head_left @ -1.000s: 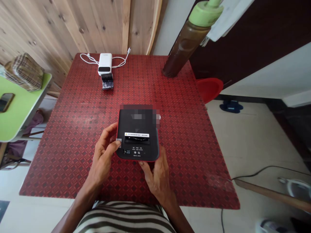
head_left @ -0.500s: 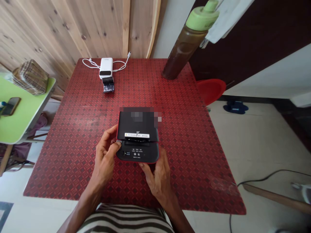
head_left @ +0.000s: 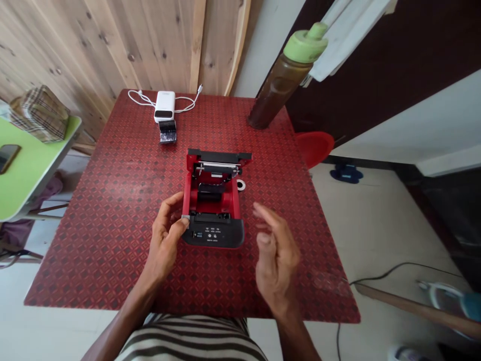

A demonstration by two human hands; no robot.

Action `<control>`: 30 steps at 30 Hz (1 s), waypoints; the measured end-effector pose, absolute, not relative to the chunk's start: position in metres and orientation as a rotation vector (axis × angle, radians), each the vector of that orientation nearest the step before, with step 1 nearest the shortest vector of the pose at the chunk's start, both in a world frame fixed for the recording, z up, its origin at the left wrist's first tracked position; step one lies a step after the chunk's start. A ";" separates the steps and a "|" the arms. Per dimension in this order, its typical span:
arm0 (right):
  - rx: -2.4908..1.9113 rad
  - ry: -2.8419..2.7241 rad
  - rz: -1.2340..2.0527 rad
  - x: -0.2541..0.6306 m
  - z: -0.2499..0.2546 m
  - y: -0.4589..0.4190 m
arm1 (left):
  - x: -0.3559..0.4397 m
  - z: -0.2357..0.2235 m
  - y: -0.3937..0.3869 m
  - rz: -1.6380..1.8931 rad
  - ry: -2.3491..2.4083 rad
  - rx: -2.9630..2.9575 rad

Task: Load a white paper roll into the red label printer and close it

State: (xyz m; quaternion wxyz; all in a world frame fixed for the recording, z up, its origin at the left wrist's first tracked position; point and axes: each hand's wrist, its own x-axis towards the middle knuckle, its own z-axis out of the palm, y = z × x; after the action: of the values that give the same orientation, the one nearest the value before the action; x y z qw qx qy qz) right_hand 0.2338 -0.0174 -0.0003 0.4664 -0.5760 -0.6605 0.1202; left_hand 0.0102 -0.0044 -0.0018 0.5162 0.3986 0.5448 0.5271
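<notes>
A red and black label printer [head_left: 214, 235] sits in the middle of the table, its lid [head_left: 220, 156] raised and the red inside showing. A dark roller or bar lies across the cavity. My left hand [head_left: 167, 235] grips the printer's left side, the thumb on a grey tab at the front corner. To the right of the printer, my right hand [head_left: 277, 255] is off it, fingers stretched and apart, slightly blurred, holding nothing. Close against the printer's right wall is a small white ring [head_left: 241, 185] with a dark centre, partly hidden.
At the back of the red patterned table [head_left: 124, 200] lie a white power bank [head_left: 164, 104] with a cable and a black strip [head_left: 167, 132]. A tall brown bottle [head_left: 280, 82] with a green lid stands back right. A green table [head_left: 37, 170] is left; a red stool [head_left: 315, 148] is beyond the right edge.
The printer's lid has swung up and back, showing the inside. My right hand has let go of the printer and moved right. My left hand keeps its hold.
</notes>
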 end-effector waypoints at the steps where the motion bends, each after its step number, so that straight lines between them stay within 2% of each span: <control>1: -1.395 -1.654 0.255 0.235 0.011 -0.007 | 0.009 -0.003 -0.004 1.267 1.300 0.962; 4: -1.330 -1.783 0.225 0.231 0.039 0.023 | 0.007 -0.005 -0.005 1.271 1.275 0.965; 7: -1.302 -1.888 0.338 0.220 0.053 0.042 | 0.006 -0.004 -0.005 1.258 1.261 0.965; 11: -1.296 -2.076 0.415 0.210 0.052 0.052 | 0.006 -0.001 -0.004 1.251 1.249 0.967; 18: -1.521 -2.636 0.254 0.185 0.059 0.071 | 0.007 0.001 -0.003 1.253 1.249 0.949; 30: -1.630 -2.841 0.219 0.163 0.066 0.099 | 0.006 0.001 -0.003 1.240 1.253 0.956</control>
State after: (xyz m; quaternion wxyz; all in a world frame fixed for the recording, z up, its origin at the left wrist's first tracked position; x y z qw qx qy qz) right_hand 0.1633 0.0987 0.0661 -0.0708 -0.4953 -0.8632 0.0666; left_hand 0.0055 -0.0025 0.0011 0.5379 0.4019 0.5267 0.5212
